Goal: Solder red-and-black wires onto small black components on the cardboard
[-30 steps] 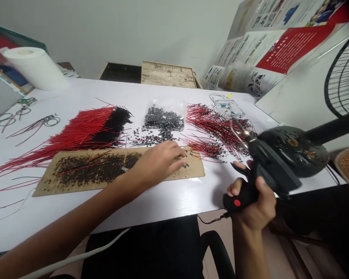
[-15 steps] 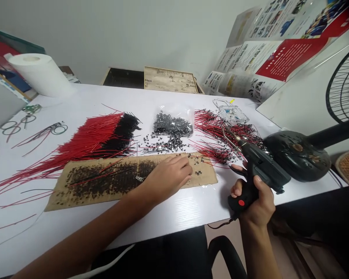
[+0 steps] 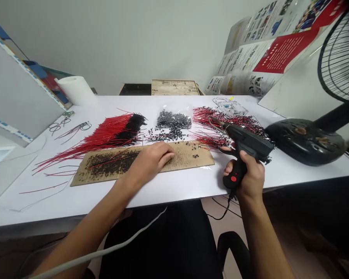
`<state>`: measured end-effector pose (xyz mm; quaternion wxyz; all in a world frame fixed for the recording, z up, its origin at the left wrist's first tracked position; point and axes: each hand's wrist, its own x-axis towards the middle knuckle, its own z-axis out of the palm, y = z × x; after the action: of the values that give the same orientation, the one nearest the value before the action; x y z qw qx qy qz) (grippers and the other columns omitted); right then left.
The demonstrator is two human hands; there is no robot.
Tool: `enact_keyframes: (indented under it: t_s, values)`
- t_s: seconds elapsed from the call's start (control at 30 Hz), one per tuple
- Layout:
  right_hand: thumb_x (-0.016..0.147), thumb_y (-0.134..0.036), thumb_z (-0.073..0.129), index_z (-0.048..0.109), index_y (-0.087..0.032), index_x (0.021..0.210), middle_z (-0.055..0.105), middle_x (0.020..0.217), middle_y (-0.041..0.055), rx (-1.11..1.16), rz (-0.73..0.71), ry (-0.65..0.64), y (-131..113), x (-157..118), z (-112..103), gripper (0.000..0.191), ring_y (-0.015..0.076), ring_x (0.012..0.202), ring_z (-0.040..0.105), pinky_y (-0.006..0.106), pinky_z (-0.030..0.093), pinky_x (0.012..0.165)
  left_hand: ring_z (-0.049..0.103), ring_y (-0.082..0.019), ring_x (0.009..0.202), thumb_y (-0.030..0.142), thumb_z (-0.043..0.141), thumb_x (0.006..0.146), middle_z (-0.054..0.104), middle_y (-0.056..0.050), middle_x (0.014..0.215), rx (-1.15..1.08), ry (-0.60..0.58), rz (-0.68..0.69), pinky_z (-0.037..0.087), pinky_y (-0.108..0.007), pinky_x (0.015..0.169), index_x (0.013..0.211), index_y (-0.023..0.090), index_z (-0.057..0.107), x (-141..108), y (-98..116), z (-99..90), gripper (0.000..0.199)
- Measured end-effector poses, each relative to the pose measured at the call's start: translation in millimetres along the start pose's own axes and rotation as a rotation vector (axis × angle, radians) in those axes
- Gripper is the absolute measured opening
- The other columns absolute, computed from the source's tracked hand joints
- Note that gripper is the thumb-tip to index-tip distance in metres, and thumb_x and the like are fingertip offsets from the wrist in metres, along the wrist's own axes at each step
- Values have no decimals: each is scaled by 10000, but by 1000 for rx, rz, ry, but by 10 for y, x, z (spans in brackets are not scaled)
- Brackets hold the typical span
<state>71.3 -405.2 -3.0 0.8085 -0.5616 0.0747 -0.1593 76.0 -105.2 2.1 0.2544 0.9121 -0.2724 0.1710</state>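
Left hand was basically parked across the middle of the cardboard strip, so that was easily the nearer of the two hands. Strip's long axis ran left to right on the desk, pretty much crosswise to the person, with its right end over toward the other hand. Fingers were curled in and the tips were hidden, so I couldn't tell if they had anything pinched.

Right hand was off past the strip's right end, not touching it, wrapped firmly around the grip of the soldering gun. Gun's barrel pointed left and away from the person, tip out by the red wires beyond that end of the cardboard. Couldn't tell how high the tip sat over the desk.

The bit that counted, imo: a few small black pieces were on the strip's right end, between the two hands. So they lay right of the left hand, and left of the right hand, on the near side of the tip.
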Motion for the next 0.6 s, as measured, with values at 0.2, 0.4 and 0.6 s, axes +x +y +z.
enact_keyframes:
  t_s: [0.2,0.4,0.6]
  values:
    - [752,-644,879,880,-67,1018,616,489,42,-34,72,-41,8,8,9,635,153,392,530,232,392,369,716,-202,963,308,616,1174,775,-61,1005,8,-20,13,576,-340,888,1028,178,745,-23,-48,-19,234]
    - [763,-674,874,877,-79,1049,624,508,40,-47,82,-60,39,36,2,660,144,416,535,219,395,390,734,-212,1079,286,616,1170,789,-77,1127,8,-49,18,610,-372,972,1127,182,776,-88,-66,-43,195]
    - [686,-681,901,890,-59,1025,626,501,50,-47,113,-17,15,40,18,709,142,414,545,217,405,389,703,-206,1029,233,592,1164,740,-80,1103,29,-133,57,592,-357,915,1108,176,782,-30,-103,-136,206]
